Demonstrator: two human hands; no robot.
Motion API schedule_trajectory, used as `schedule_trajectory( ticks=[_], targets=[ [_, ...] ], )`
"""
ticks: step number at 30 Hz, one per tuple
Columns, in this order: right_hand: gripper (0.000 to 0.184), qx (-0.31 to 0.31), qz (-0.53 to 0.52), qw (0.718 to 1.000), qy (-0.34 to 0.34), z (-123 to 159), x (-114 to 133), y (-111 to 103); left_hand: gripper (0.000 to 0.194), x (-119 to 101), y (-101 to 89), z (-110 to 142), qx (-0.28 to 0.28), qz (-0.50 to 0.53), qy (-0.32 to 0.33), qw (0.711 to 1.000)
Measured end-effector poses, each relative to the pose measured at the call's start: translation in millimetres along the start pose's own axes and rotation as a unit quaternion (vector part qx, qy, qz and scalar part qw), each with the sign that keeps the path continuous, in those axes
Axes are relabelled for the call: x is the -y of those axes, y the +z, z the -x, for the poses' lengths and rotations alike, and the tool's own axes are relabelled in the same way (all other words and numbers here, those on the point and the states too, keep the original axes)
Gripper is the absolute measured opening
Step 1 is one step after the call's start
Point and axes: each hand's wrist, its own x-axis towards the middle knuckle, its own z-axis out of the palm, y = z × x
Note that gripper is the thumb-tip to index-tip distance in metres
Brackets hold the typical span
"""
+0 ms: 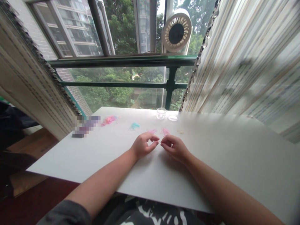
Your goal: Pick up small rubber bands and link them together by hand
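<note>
- By its thinness, the strand (pixel 159 142) is judged almost weightless, soft and limp, perhaps a little stretchy; it could easily be dropped or lost against the white table (pixel 131 184).
- It is best held by its ends or edges, in a light pinch between thumb and forefinger; if pulled hard, it could be snapped or slip away.
- The piles look loose and tangled, so single pieces are best picked from their outer edges.
- At the centre of the frame, the strand seems to be pinched from both sides: the left hand (pixel 142 145) and the right hand (pixel 175 148) are brought nearly together, with thumb and forefinger closed at each tip. How firmly it is gripped cannot be told.
- The strand is seen only as a tiny, pale sliver between the fingertips; its full shape is hidden or too small to be made out.
- Just beyond the hands, two pink piles (pixel 165 131) are seen, with a blue pile (pixel 135 126) to their left, a larger mixed-colour pile (pixel 109 120) at centre left, and faint yellowish bits (pixel 180 131) to their right.
- Behind them, a clear jar (pixel 161 113) is set beside a round clear lid (pixel 173 117).
</note>
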Motion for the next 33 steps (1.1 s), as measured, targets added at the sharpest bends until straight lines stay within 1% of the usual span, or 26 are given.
schedule_trajectory(
  ticks=[9,14,18,21,25,33],
  targets=[
    [0.004,0.002,0.005,1.0,-0.013,-0.6,0.6,-0.3,0.012,0.8,1.4,0.4,0.004,0.001,-0.007,1.0],
    [0.003,0.006,-0.004,1.0,-0.001,-0.1,0.3,0.2,0.01,0.1,1.3,0.8,-0.005,0.001,-0.005,1.0],
    [0.008,0.021,-0.018,1.0,0.011,0.6,-0.3,1.2,0.009,0.3,1.7,1.6,-0.014,-0.001,-0.002,1.0],
    [0.009,0.029,-0.024,0.999,0.012,0.7,-0.2,1.5,0.009,0.1,1.7,1.8,-0.016,-0.004,0.0,1.0],
    [0.007,0.03,-0.02,0.999,0.012,0.8,0.1,0.7,0.009,-0.5,1.1,1.3,-0.02,-0.005,-0.003,1.0],
    [0.009,0.025,-0.009,1.0,0.01,0.8,2.4,-0.2,0.01,-1.7,-0.7,0.7,-0.017,-0.005,-0.005,1.0]
  ],
)
